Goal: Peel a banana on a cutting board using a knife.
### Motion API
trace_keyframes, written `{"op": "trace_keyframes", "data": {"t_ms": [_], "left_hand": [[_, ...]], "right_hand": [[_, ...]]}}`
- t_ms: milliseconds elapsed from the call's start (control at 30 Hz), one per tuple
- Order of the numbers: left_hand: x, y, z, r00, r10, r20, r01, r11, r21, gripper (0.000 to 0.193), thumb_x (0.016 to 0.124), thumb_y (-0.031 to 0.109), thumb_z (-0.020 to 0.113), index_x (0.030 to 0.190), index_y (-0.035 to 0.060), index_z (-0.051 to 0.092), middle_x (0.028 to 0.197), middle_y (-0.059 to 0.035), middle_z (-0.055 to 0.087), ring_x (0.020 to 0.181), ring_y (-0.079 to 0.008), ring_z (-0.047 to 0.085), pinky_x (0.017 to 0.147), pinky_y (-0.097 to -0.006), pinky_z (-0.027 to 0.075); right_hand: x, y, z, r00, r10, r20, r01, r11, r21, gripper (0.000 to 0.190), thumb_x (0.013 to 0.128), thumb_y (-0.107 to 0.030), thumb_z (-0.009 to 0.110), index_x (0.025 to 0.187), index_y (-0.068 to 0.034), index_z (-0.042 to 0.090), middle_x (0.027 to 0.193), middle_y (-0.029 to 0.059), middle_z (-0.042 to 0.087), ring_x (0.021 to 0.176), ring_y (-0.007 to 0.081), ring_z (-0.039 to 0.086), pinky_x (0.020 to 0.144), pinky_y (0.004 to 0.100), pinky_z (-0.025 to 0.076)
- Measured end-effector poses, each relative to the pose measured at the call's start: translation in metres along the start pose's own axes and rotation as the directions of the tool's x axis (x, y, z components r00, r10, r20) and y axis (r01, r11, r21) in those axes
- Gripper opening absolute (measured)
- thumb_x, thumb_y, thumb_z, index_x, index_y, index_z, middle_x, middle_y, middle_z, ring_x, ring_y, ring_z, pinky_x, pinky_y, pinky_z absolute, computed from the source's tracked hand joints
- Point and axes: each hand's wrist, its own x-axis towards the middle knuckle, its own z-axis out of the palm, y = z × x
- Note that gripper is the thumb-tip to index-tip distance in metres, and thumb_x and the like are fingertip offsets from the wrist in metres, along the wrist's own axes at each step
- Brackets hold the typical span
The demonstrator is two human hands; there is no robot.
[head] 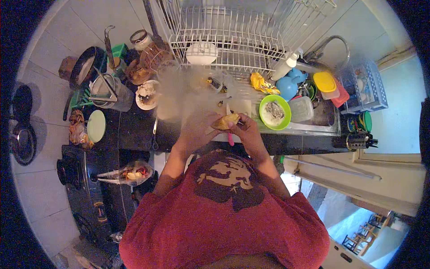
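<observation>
Both hands meet above the counter's front edge around a yellow-brown piece of food (228, 121), whose exact kind I cannot tell. My left hand (209, 125) grips its left end, partly lost in a hazy blur. With thumb and fingers, my right hand (248, 127) pinches its right end. Beneath the food lies a knife with a pink handle (230, 139); its pale blade shows just beyond. Small dark scraps (220, 103) lie past the hands. To the right stands a lime-green bowl (287, 112) holding something whitish and grey.
A white wire dish rack (231, 40) stands behind. Rightward are a clear plastic container (301, 109), a gold wrapper (263, 84), a white pump bottle (287, 65) and a faucet (336, 38). Leftward are scissors (155, 134), a white bowl (147, 94) and a pale green plate (96, 126).
</observation>
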Motion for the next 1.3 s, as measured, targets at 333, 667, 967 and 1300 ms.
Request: {"op": "trace_keyframes", "data": {"t_ms": [333,667,967,1300], "left_hand": [[0.008,0.005,-0.012,0.969,-0.245,0.029,0.246,0.943,-0.223,0.023,0.079,0.022,0.067,0.096,0.0055,0.068,0.091,-0.0100,0.066,0.083,-0.0199,0.060,0.078,-0.0333,0.047],[0.010,0.002,-0.008,0.938,-0.331,0.105,0.347,0.907,-0.239,0.024,0.080,0.017,0.066,0.098,0.0013,0.066,0.090,-0.0100,0.067,0.077,-0.0154,0.061,0.071,-0.0305,0.049],[0.006,0.008,-0.007,0.896,-0.312,0.316,0.408,0.858,-0.311,0.020,0.084,0.014,0.056,0.094,-0.0007,0.064,0.092,-0.0133,0.065,0.085,-0.0208,0.062,0.078,-0.0326,0.047],[-0.006,-0.020,0.023,0.890,-0.414,0.192,0.451,0.730,-0.514,0.026,0.085,0.012,0.053,0.108,0.0001,0.056,0.102,-0.0139,0.061,0.097,-0.0237,0.058,0.084,-0.0342,0.044]], "right_hand": [[0.012,-0.008,-0.007,0.993,-0.038,-0.110,0.051,0.992,0.114,0.023,0.085,-0.016,0.061,0.099,0.002,0.055,0.091,0.0088,0.062,0.082,0.0161,0.062,0.077,0.0300,0.051],[0.010,-0.018,-0.005,0.989,0.077,-0.129,-0.057,0.987,0.153,0.023,0.087,-0.014,0.059,0.101,0.004,0.055,0.091,0.0090,0.062,0.080,0.0169,0.062,0.075,0.0304,0.052],[0.009,0.018,-0.018,1.000,0.017,-0.009,-0.014,0.962,0.271,0.016,0.088,-0.010,0.056,0.097,0.003,0.056,0.086,0.0092,0.062,0.077,0.0177,0.062,0.072,0.0297,0.052],[0.014,0.010,-0.009,0.982,-0.046,-0.183,0.068,0.991,0.112,0.017,0.084,-0.011,0.062,0.093,0.003,0.059,0.081,0.0084,0.063,0.073,0.0156,0.062,0.069,0.0282,0.051]]}}
